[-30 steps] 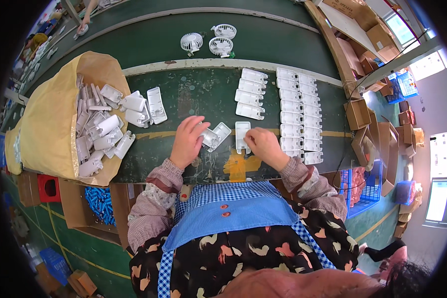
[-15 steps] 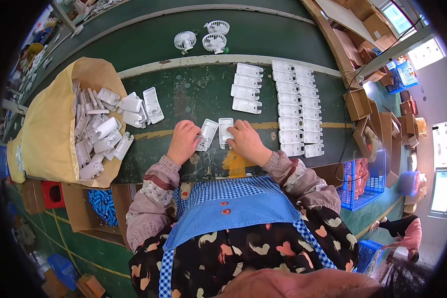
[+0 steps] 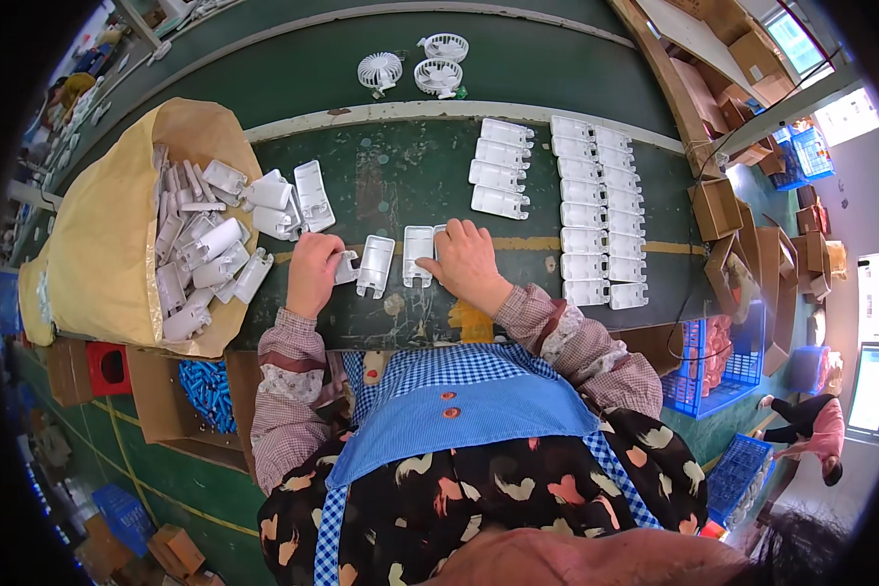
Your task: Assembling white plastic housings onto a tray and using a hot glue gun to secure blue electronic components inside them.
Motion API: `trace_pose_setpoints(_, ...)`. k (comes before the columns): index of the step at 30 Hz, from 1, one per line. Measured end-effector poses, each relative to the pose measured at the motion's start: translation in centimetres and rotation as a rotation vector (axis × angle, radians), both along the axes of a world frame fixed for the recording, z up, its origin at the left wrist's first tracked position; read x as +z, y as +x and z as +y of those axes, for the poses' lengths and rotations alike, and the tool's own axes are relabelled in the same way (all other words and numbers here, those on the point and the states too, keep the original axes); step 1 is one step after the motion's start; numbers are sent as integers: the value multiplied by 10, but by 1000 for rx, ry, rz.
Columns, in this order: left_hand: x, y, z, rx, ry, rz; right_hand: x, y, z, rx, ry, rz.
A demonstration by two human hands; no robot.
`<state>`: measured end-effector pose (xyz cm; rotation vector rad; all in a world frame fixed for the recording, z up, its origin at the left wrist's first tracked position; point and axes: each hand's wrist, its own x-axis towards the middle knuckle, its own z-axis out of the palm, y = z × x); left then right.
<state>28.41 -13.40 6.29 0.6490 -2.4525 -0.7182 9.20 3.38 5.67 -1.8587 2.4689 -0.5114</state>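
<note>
Since half a second earlier, in the head view, the left hand (image 3: 313, 275) is sitting farther out to the person's left, and the two open white cases between the hands are lying farther left on the table (image 3: 400, 186), with the right hand (image 3: 469, 262) following them.

The left forearm, in its checked left sleeve (image 3: 291, 386), is rising almost straight from the lower edge, the hand pointing away from the body. Its fingers are curling narrowly and holding a gripped case (image 3: 347, 267), whose end is sticking out toward the right; the fingertips are partly hiding, so exactly where they are pressing cannot be told.

Just beside it, a middle case (image 3: 376, 264) is lying hollow side up, slightly tilted, with no hand touching it. To its right, a touched case (image 3: 418, 244) is lying nearly square to the body.

The right forearm, in its right sleeve (image 3: 596, 361), is slanting inward and forward, back of the hand facing up. The fingers are bending and lying close together, and the thumb (image 3: 433, 268) is reaching left onto the touched case's edge. A strip of white is showing beside the index finger; whether these fingers are gripping anything cannot be told.

Beyond the right hand, four cases (image 3: 499, 178) are lying in a column.
</note>
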Motion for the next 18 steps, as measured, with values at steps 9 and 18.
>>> trace_pose_setpoints(9,-11,1,6,-307,-289,-121,-10,4,-17,51,-20,58)
trace_pose_setpoints(18,7,-6,10,-323,-54,-110,-13,-3,-14,90,-107,-11)
